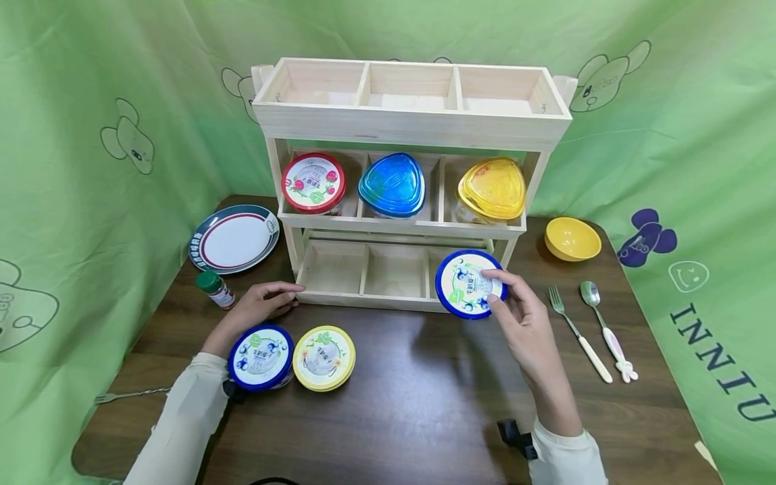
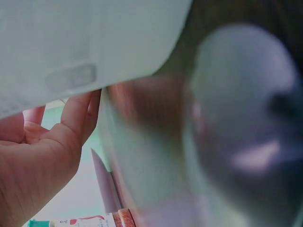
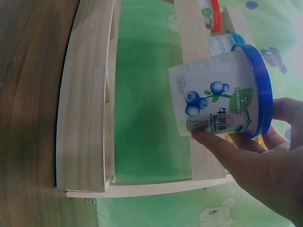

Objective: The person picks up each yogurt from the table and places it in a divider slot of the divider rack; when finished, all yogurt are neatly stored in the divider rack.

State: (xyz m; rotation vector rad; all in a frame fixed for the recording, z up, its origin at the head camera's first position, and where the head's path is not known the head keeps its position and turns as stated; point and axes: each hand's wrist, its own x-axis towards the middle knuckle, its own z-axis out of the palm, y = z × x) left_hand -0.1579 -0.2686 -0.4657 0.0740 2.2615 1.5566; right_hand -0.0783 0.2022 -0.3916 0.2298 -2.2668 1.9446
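Observation:
My right hand [image 1: 491, 289] grips a blue-lidded blueberry tub [image 1: 463, 283] by its side, thumb below and fingers on the rim. It holds the tub tilted over the right compartment of the bottom shelf of a wooden rack [image 1: 412, 121]. The right wrist view shows the tub [image 3: 218, 94] in that hand [image 3: 246, 146], clear of the rack's frame [image 3: 87, 118]. My left hand [image 1: 267, 302] rests on the table with relaxed fingers, its tips at the rack's front left corner. A second blue-lidded tub [image 1: 261, 357] and a yellow-lidded tub [image 1: 324, 357] stand beside my left forearm.
The middle shelf holds a red-lidded tub [image 1: 312, 182], a blue-lidded container [image 1: 392, 184] and a yellow-lidded container [image 1: 492, 188]. A plate [image 1: 233, 237] and a spice bottle [image 1: 215, 288] lie left. A yellow bowl [image 1: 572, 238], fork [image 1: 578, 333] and spoon [image 1: 606, 330] lie right.

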